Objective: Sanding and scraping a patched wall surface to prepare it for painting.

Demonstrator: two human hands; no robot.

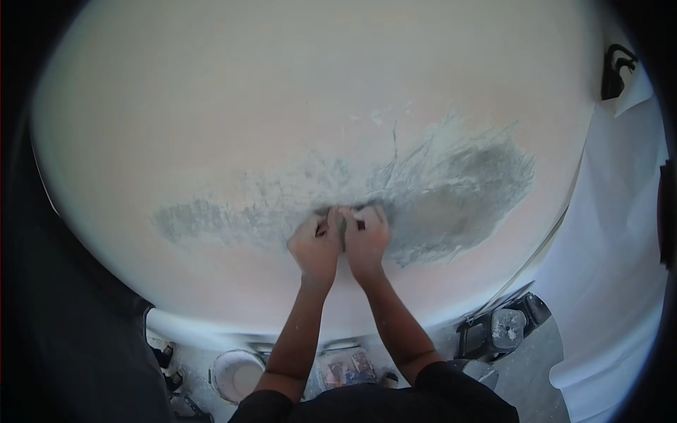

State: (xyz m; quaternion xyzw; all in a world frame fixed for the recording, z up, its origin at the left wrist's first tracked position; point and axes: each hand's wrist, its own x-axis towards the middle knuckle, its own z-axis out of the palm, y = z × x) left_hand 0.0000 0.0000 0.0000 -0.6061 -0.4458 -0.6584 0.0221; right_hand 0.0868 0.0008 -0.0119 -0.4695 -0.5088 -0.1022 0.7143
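A large cream-pink panel (282, 84) fills most of the view. Across its lower middle runs a rough grey scraped patch (458, 211), darkest toward the right. My left hand (315, 243) and my right hand (367, 240) are side by side at the middle of this patch, both closed with fingers curled in. They appear to grip something thin and dark between them, mostly hidden by the fingers, so its kind does not show. The knuckles are close against the panel.
Below the panel's near edge sit a white round bucket (238, 375), a clear tub (345, 368) with smeared contents, and a dark stand with a whitish container (508, 328). White sheeting (599, 261) hangs at right. Dark cloth (63, 303) is on the left.
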